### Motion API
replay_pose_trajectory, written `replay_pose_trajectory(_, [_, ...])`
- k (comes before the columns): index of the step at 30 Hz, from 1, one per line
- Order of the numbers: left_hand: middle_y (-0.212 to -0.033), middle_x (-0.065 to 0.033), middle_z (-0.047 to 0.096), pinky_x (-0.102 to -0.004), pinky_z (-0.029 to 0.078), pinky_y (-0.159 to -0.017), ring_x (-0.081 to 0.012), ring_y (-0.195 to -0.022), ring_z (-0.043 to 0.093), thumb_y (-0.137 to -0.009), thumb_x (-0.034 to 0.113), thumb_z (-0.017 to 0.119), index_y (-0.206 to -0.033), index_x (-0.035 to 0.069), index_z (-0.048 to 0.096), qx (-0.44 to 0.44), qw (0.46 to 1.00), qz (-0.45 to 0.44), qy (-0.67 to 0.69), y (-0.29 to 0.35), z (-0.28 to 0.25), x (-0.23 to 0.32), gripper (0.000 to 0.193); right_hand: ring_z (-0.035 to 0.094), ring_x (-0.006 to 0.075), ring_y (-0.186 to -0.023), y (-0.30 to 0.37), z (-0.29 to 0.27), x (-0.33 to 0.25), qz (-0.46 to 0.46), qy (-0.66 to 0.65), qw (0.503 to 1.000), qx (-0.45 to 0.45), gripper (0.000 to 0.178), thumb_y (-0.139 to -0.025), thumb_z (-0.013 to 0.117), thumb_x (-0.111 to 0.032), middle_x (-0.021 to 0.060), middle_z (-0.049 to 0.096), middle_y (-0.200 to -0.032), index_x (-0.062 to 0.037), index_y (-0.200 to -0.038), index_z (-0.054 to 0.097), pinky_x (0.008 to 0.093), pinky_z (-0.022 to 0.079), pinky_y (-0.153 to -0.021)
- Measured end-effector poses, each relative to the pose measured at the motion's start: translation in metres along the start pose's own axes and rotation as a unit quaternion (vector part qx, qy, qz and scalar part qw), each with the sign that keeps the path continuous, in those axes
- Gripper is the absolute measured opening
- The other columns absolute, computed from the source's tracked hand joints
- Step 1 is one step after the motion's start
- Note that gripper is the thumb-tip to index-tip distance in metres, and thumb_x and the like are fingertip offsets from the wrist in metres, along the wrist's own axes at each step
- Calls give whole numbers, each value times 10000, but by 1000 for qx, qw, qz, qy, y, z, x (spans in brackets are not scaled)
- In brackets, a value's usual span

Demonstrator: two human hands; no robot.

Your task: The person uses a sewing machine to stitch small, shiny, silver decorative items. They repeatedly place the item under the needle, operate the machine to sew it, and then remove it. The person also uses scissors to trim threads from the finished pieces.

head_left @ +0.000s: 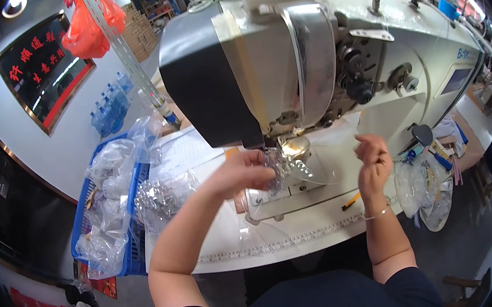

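Note:
My left hand (247, 174) is pinched around a crinkled piece of clear plastic film (274, 173), just left of the lit needle area of a sewing machine (292, 77). A thin clear loop of the film curves over the machine's bed plate (290, 201) to the right. Raised to the right of the needle, my right hand (372, 155) has its fingers curled together. Whether anything thin lies between those fingertips cannot be made out. A bracelet circles the right wrist. The machine head hides part of the needle and presser foot.
Left of the machine, a blue basket (132, 258) holds clear plastic pieces, with a shiny crumpled pile (158, 200) beside it. A yellow-black cutter (351, 202) lies near my right wrist. A ruler strip (279, 240) runs along the front edge. Tools and plastic bags (420, 180) sit at right.

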State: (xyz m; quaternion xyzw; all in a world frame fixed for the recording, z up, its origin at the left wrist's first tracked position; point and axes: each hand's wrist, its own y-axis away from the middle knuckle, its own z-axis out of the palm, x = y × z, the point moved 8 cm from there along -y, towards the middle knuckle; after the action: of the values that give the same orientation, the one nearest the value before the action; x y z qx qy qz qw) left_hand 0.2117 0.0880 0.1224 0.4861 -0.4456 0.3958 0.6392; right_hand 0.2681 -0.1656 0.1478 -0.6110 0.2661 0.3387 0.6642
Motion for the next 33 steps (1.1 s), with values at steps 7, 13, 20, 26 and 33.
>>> replay_pose_trajectory(7, [-1056,-169,600,-292,521,-712,-180,-851,616,-766,27,643,-999,16,501,12,990,110,88,47,58,-55,273,513,213,-626,76,43,-67,-144,280,910,-268,487,-723,679,-199,102,476,-861,-68,-1178,563,296,449,-569])
replay_pose_trajectory(13, [-1035,-145,610,-290,527,-701,-160,-828,610,-771,12,630,-1002,14,501,38,983,135,119,67,67,-64,265,549,188,-584,98,47,-74,-162,221,935,-224,313,-657,742,-84,55,554,-755,-62,-951,635,286,438,-502])
replay_pose_trajectory(20, [-1016,-129,612,-281,515,-709,-144,-823,600,-761,-14,626,-987,6,513,63,986,120,95,83,72,-72,254,549,194,-587,108,53,-81,-160,218,932,-243,239,-665,734,-64,35,551,-748,-71,-888,647,285,443,-513])
replay_pose_trajectory(26, [-974,-63,645,-279,499,-702,-120,-798,591,-737,8,657,-905,49,587,194,947,196,-166,101,66,-65,186,568,188,-630,93,18,-101,-115,126,975,-145,159,-726,701,-33,75,557,-769,-31,-868,629,262,451,-531])
replay_pose_trajectory(33, [-965,11,657,-243,457,-629,-140,-768,599,-669,74,697,-741,141,610,265,459,527,-664,162,141,-9,131,502,221,-745,89,2,-179,-303,245,897,-210,267,-689,725,-101,47,531,-825,-57,-929,617,307,434,-639])
